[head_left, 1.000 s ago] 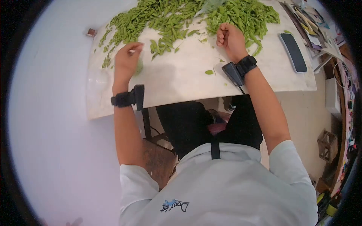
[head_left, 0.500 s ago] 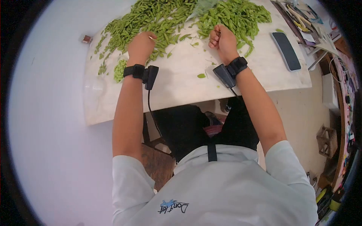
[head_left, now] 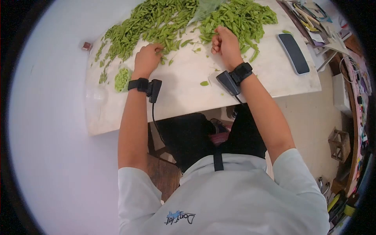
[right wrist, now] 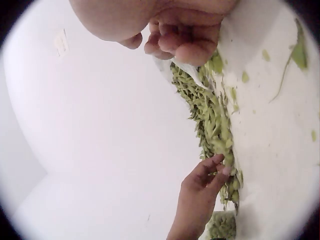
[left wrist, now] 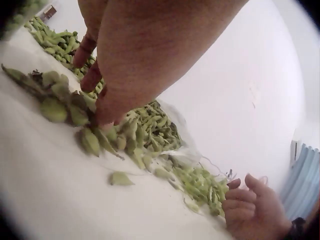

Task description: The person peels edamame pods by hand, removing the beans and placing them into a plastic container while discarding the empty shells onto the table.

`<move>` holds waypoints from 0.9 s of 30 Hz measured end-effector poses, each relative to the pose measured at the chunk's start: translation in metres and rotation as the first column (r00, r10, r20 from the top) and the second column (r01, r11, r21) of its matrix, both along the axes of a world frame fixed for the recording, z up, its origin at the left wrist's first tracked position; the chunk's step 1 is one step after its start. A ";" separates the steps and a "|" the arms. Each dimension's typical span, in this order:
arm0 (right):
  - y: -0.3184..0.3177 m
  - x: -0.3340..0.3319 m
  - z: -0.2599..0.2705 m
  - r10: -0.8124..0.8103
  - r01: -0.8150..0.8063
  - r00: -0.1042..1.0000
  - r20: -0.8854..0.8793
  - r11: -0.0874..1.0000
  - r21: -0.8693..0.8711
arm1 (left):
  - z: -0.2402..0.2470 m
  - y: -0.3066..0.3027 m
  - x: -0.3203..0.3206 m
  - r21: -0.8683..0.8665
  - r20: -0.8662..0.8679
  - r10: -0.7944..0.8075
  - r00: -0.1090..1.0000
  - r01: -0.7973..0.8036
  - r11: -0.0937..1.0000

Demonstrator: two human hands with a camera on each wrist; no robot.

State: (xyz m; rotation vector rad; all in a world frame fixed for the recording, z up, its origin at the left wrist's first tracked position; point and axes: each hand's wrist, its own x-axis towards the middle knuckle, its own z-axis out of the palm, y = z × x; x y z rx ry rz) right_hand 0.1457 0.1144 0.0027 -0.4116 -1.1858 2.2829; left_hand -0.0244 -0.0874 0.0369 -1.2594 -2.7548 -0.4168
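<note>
Green soybean pods [head_left: 133, 37] lie in a wide heap along the back of the white table. My left hand [head_left: 147, 60] is at the front edge of this heap. Its fingertips touch pods [left wrist: 90, 142], and in the right wrist view a gap shows between thumb and forefinger. Over the front of a second pile, of brighter green pods [head_left: 244, 23], my right hand [head_left: 227, 45] hovers with fingers loosely curled and no pod visible in it. Beside the left wrist stands a small clear container of shelled green beans [head_left: 122, 79].
A clear plastic bag [head_left: 205, 9] lies between the two piles. One stray pod [head_left: 204, 83] is near the table's front. To the right lie a phone [head_left: 293, 54] and a clutter of tools and papers [head_left: 309, 23]. A faint clear container [head_left: 96, 93] sits at the left edge.
My left hand has moved from above the bean container to the heap's edge, uncovering the container. The right hand stays by the brighter pile, its fingers slightly looser.
</note>
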 end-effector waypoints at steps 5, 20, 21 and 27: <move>-0.003 0.000 -0.001 0.010 -0.010 1.000 0.005 1.000 0.000 | -0.003 -0.012 -0.011 -0.002 -0.012 -0.045 0.999 0.045 0.999; -0.007 -0.006 -0.003 0.108 -0.154 0.984 0.145 0.920 0.360 | 0.005 0.007 0.029 0.544 0.252 -0.112 0.961 -0.045 0.838; -0.009 -0.004 0.002 0.125 -0.187 0.977 0.171 0.892 0.412 | 0.005 0.015 0.037 0.607 0.322 -0.183 0.929 -0.054 0.793; -0.009 -0.004 0.001 0.177 -0.232 0.970 0.167 0.880 0.414 | -0.012 0.046 0.064 0.667 0.243 -0.385 0.890 0.135 0.733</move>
